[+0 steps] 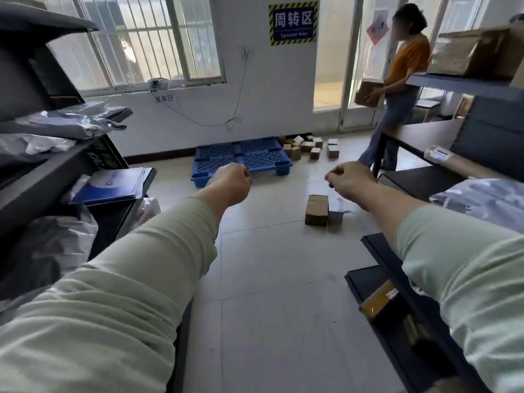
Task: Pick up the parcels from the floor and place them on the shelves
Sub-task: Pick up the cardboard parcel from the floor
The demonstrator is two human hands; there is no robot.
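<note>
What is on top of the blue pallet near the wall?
The blue pallet shows nothing on its visible top. The left hand covers part of its front edge, so that part cannot be checked. The small boxes lie on the floor beside it.

Pale green long sleeves, the left sleeve (113, 279) and right sleeve (467, 265) both loose and creased; cuffs end short of the wrists; fabric perhaps a soft knit; left hand (231, 184) and right hand (351, 180) ungloved.

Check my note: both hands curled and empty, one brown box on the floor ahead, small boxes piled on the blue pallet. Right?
Not quite. The head view shows the blue pallet with nothing on it; the small boxes lie on the floor beside it, to its right. The left hand and right hand are curled and empty, and the brown box stands on the floor ahead.
</note>
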